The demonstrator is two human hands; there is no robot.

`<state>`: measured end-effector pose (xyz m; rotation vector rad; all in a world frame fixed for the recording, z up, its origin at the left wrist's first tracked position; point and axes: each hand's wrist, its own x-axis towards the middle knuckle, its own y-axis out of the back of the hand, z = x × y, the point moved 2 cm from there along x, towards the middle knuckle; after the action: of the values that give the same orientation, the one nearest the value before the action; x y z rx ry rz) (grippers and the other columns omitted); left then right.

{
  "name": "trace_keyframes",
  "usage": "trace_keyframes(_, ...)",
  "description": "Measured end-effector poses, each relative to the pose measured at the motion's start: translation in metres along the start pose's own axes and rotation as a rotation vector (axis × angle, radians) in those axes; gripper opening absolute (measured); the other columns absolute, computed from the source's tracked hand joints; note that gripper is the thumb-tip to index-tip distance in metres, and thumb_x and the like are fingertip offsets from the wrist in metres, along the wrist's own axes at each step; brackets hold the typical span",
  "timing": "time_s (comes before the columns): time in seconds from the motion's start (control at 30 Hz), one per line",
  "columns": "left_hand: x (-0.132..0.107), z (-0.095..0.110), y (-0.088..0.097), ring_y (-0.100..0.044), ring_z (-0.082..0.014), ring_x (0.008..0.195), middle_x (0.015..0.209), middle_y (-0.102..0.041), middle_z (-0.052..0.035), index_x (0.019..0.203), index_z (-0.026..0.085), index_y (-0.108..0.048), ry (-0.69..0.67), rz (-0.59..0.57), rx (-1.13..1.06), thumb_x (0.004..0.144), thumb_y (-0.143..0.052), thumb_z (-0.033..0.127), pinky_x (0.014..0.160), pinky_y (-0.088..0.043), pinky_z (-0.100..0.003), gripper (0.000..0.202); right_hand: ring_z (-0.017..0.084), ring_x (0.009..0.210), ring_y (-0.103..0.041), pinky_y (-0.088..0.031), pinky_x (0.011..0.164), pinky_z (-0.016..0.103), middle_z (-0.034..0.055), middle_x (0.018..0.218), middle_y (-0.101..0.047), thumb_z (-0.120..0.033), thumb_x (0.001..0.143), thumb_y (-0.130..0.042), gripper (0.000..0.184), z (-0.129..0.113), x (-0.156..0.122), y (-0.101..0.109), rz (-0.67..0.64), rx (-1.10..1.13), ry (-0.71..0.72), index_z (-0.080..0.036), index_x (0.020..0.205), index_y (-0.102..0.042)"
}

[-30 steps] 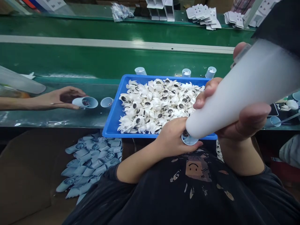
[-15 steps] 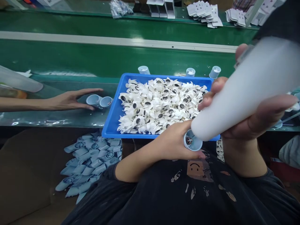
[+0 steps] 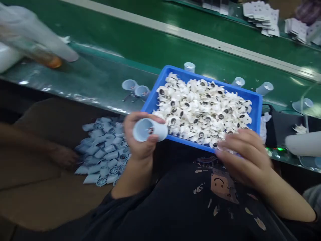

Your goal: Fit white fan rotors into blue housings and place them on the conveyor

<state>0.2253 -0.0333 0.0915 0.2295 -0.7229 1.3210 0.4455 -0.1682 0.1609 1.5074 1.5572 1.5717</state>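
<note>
My left hand (image 3: pixel 140 137) is wrapped round a light blue plastic cup-shaped housing (image 3: pixel 160 131), tilted with its open mouth toward me; a small motor-like part with reddish bits shows inside. It is in front of the near left corner of a blue tray (image 3: pixel 258 107). My right hand (image 3: pixel 245 154), somewhat blurred, reaches over the tray's near right edge with fingers bent loosely apart above the white fan blades (image 3: pixel 195 107). No held thing shows in it, and its thumb is mostly hidden. The fan blades have dark round hubs and fill the tray.
Two blue housings (image 3: pixel 142 91) stand left of the tray, others (image 3: pixel 189 67) behind it. A box of blue housings (image 3: pixel 105 150) lies lower left, beside another person's hand (image 3: pixel 62 155). A white cylinder (image 3: pixel 303 144) lies at right. Green belt (image 3: pixel 140 36) runs behind.
My right hand has let go of the white cylinder, now at the right, and moved to the tray. My left hand moved left with the housing. The other person's hand left the two housings. The view shifted.
</note>
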Motion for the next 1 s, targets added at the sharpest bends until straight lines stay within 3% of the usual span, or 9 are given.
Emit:
trace_keyframes(0.1,-0.014,-0.005,-0.013,-0.069,-0.0148,0.082,0.091,-0.07,-0.001,0.113,0.023,-0.049,0.075,-0.125,0.004,0.069,-0.085,0.041,0.075,-0.055,-0.026,0.06,0.024,0.109,-0.056,-0.045,0.091,0.038,0.0059,0.12,-0.066,-0.016,0.098,-0.047,0.024,0.001,0.038,-0.032,-0.085,-0.143,0.286,-0.02,0.117,-0.061)
trace_keyframes(0.17,-0.021,-0.007,-0.02,-0.068,-0.0175,0.094,0.101,-0.067,-0.0034,0.119,0.024,-0.043,0.085,-0.211,0.001,0.068,-0.086,0.036,0.086,-0.054,-0.031,0.069,0.026,0.111,-0.055,-0.042,0.089,0.038,0.0054,0.118,-0.068,-0.013,0.096,-0.049,0.021,0.005,0.058,-0.049,-0.174,-0.26,0.448,-0.017,0.109,-0.064)
trace_keyframes(0.3,-0.028,-0.004,-0.02,-0.065,-0.0223,0.106,0.113,-0.063,-0.0089,0.12,0.023,-0.041,0.128,-0.26,0.027,0.074,-0.08,0.027,0.093,-0.052,-0.037,0.061,0.023,0.097,-0.057,-0.039,0.077,0.034,0.0054,0.104,-0.069,-0.01,0.09,-0.055,0.013,0.016,0.079,-0.064,-0.258,-0.353,0.587,-0.02,0.093,-0.064)
trace_keyframes(0.43,-0.024,0.003,-0.009,-0.061,-0.0292,0.119,0.124,-0.063,-0.0151,0.119,0.02,-0.051,0.168,-0.323,0.105,0.071,-0.083,0.032,0.103,-0.047,-0.046,0.059,0.021,0.076,-0.055,-0.035,0.065,0.032,0.0051,0.087,-0.065,-0.007,0.085,-0.06,0.016,0.023,0.079,-0.058,-0.312,-0.402,0.473,-0.021,0.094,-0.062)
trace_keyframes(0.53,-0.019,0.006,-0.006,-0.054,-0.0328,0.129,0.139,-0.055,-0.0177,0.122,0.021,-0.056,0.153,-0.434,0.112,0.071,-0.082,0.039,0.109,-0.042,-0.051,0.06,0.02,0.072,-0.056,-0.038,0.061,0.031,0.0075,0.088,-0.063,-0.009,0.088,-0.056,0.02,0.018,0.078,-0.039,-0.161,-0.275,0.306,-0.018,0.104,-0.062)
trace_keyframes(0.63,-0.016,0.006,-0.015,-0.038,-0.0355,0.142,0.157,-0.034,-0.0139,0.121,0.023,-0.06,0.209,-0.572,0.003,0.07,-0.078,0.051,0.115,-0.034,-0.052,0.06,0.018,0.077,-0.059,-0.045,0.064,0.028,0.0063,0.091,-0.062,-0.012,0.092,-0.055,0.02,0.01,0.074,-0.019,0.049,0.021,0.129,-0.019,0.11,-0.059)
trace_keyframes(0.73,-0.015,0.006,-0.029,-0.022,-0.0357,0.149,0.156,-0.036,-0.0108,0.114,0.022,-0.066,0.306,-0.691,-0.158,0.065,-0.075,0.065,0.121,-0.024,-0.049,0.065,0.015,0.081,-0.061,-0.048,0.07,0.028,0.0028,0.089,-0.06,-0.008,0.092,-0.054,0.021,0.003,0.064,-0.013,0.117,0.179,0.088,-0.023,0.105,-0.06)
trace_keyframes(0.87,-0.019,0.007,-0.043,-0.02,-0.0364,0.149,0.154,-0.04,-0.0108,0.114,0.023,-0.067,0.452,-0.65,-0.321,0.062,-0.075,0.07,0.121,-0.023,-0.05,0.07,0.018,0.09,-0.062,-0.05,0.076,0.031,0.0083,0.101,-0.061,-0.007,0.089,-0.055,0.022,0.001,0.045,-0.016,0.175,0.091,0.068,-0.02,0.105,-0.064)
trace_keyframes(1.0,-0.029,0.008,-0.05,-0.018,-0.0375,0.149,0.157,-0.036,-0.0119,0.115,0.023,-0.068,0.481,-0.68,-0.337,0.058,-0.084,0.06,0.121,-0.019,-0.053,0.07,0.023,0.087,-0.061,-0.046,0.075,0.037,0.0093,0.099,-0.066,-0.022,0.089,-0.066,0.01,-0.005,0.03,-0.016,0.215,-0.206,0.011,-0.018,0.098,-0.065)
